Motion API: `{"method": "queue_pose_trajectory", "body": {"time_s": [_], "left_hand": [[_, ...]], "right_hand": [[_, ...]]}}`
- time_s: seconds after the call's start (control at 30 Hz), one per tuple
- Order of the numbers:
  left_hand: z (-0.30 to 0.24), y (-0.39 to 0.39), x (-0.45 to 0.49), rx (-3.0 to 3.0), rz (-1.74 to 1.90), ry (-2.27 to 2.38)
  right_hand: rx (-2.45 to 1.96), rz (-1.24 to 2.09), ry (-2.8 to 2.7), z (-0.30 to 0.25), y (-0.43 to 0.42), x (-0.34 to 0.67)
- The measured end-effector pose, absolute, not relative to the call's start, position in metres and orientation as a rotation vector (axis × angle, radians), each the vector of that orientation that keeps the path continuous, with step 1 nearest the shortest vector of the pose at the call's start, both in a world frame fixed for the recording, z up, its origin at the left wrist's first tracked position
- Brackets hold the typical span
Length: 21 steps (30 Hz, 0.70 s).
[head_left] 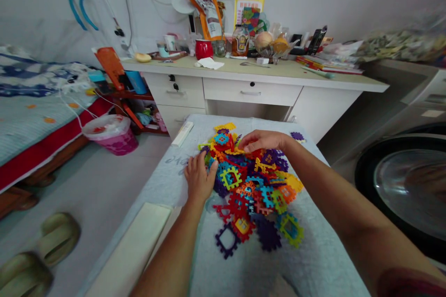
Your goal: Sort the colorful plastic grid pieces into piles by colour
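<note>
A heap of colourful plastic interlocking building pieces (pixel 245 190) lies on a cloth-covered table (pixel 240 274). They are flat with notched edges, and some have window-like openings. My left hand (pixel 200 177) rests at the heap's left side, fingers and thumb spread, touching pieces at its edge. Over the back right of the heap, my right hand (pixel 264 140) bends its fingers down in a pinch beside a yellow piece. What lies between those fingertips is hidden. Nearest my body are a dark purple square frame (pixel 227 240) and a solid purple piece (pixel 269 234).
A white strip-shaped box (pixel 182 134) lies at the table's far left corner. Behind stands a white desk (pixel 223 84) crowded with jars and packets. To the right is a washing machine (pixel 407 185); on the left are a pink bin (pixel 111 134), a bed (pixel 38 116) and slippers (pixel 59 236).
</note>
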<state>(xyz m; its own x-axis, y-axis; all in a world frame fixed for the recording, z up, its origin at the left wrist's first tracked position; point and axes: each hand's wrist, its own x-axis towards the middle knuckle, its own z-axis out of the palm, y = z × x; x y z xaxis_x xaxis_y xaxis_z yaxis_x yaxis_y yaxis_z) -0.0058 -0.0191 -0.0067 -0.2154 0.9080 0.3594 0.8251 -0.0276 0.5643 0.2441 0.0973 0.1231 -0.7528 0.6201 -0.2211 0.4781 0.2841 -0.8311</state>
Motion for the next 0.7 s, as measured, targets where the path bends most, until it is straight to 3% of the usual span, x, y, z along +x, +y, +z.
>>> {"method": "queue_pose_trajectory", "body": {"time_s": [0.37,0.7], "left_hand": [[-0.008,-0.016,-0.009,1.824,1.222,2.026],[-0.011,-0.016,-0.012,1.841,1.212,2.017]], "right_hand": [[-1.614,0.679,-2.506,0.095,0.187,0.161],[-1.646,0.680,-2.675,0.060,0.193,0.140]]}}
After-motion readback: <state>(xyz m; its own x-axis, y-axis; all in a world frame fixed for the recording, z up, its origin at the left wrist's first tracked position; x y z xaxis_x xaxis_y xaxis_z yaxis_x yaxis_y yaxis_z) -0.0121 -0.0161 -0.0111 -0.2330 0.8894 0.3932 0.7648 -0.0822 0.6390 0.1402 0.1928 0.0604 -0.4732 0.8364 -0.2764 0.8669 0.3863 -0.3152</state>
